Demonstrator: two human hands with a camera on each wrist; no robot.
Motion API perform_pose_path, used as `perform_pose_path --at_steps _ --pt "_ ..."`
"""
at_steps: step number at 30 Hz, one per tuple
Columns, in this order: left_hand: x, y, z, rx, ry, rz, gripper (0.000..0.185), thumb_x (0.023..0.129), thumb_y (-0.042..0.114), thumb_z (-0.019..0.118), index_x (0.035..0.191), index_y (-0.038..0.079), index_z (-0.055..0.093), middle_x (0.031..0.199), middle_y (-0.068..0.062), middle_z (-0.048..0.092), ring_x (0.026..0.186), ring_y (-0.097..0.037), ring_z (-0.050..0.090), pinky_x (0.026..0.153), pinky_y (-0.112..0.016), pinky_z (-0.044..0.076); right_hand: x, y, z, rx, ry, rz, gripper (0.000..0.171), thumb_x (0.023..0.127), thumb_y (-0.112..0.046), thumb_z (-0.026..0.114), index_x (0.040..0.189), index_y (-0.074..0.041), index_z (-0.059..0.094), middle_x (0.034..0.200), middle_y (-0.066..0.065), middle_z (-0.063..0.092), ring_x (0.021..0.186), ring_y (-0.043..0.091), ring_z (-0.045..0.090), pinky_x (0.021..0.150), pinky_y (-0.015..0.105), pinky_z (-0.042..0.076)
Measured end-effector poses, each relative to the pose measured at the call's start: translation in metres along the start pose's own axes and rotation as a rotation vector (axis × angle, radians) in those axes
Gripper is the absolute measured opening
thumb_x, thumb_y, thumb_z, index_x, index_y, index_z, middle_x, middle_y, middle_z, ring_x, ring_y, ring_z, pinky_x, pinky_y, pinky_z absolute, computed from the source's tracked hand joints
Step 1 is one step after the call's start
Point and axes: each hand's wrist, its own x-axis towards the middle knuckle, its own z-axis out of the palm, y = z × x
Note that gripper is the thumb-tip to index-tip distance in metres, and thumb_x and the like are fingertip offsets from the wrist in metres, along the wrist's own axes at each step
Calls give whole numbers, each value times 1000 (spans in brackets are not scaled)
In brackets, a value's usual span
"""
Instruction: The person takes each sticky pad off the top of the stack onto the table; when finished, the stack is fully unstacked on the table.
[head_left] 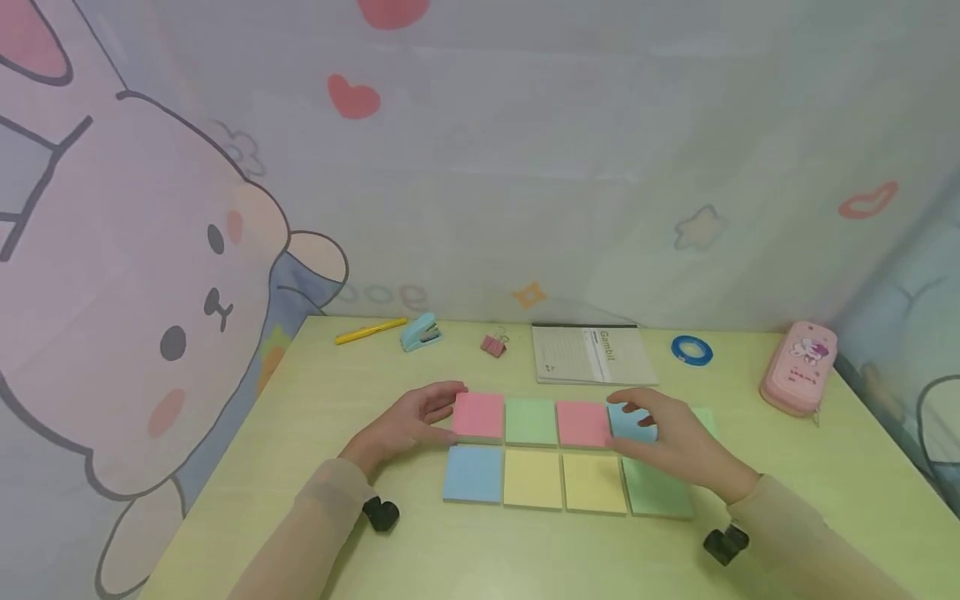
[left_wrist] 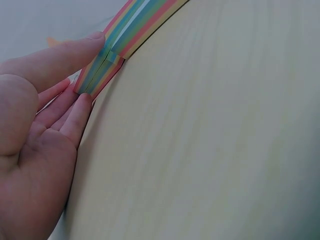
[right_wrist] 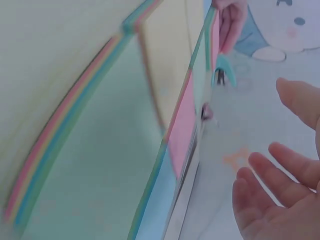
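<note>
A: Head view. Sticky-note pads sit in two rows on the green table (head_left: 300, 433), in front of the notebook (head_left: 592, 354). Left hand (head_left: 408, 425) has straight fingers against the outer edge of the pink pad (head_left: 477, 414), the left end of the back row. It presses rather than grips.

B: Right hand?

A: Right hand (head_left: 671, 437) hovers over the blue pad (head_left: 628, 422) at the other end of the back row, fingers loosely bent. I can't tell whether it touches or holds.

B: Handling?

A: My read: light paper blocks, square, flat and matte. Stiff as a stack, but the top sheets are soft and will curl. They slide easily on the smooth table. Take hold by pinching two opposite side edges, not the top face.

B: Left wrist view?

A: The left hand's fingertips (left_wrist: 90, 42) lie flat on the pad's side (left_wrist: 102, 70). The layered pink, yellow, green and blue sheet edges are visible. Nothing is wrapped round it. The table has a faint grain.

B: Right wrist view?

A: Right palm (right_wrist: 280, 190) is open, fingers relaxed and spread, clear of the pads with nothing in it. The green pad (right_wrist: 100, 165) is nearest, with a yellow pad (right_wrist: 165, 65) beyond it and the striped sheet edges showing again. The picture is blurred, so there's no finer detail.
</note>
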Motion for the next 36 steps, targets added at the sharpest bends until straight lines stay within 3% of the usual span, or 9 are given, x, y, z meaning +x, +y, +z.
perform_pose_path --at_steps 6,11,18,26,36 --pt "1 -1 -2 7 -5 8 86 91 1 81 163 5 35 167 -15 38 154 -35 37 121 -37 40 39 -20 32 89 -73 -3 63 94 -30 81 145 -2 58 142 15 64 126 40 62 102 57 55" --pt "2 0 -2 14 -9 12 87 91 3 82 163 7 35 167 -13 38 154 -34 38 122 -37 39 70 -36 52 103 -148 -18 66 93 -34 81 147 -3 56 149 11 59 136 34 57 111 54 50" --pt "2 -1 -2 11 -5 9 86 90 5 83 162 7 36 166 -12 41 153 -33 40 120 -35 41 102 -54 83 90 -246 51 72 92 -33 83 149 -3 53 152 10 56 142 34 51 118 51 43" --pt "1 -3 -2 5 1 5 86 89 4 84 162 7 38 165 -10 42 152 -31 42 118 -31 43 120 -55 113 -1 -281 27 76 87 -34 87 146 1 55 144 13 62 132 28 58 115 44 47" --pt "1 -3 -3 -10 -9 3 90 89 1 83 163 5 33 167 -9 40 153 -30 40 117 -29 43 120 -59 119 -76 -304 2 72 88 -29 88 145 2 55 142 14 61 132 31 56 117 46 45"
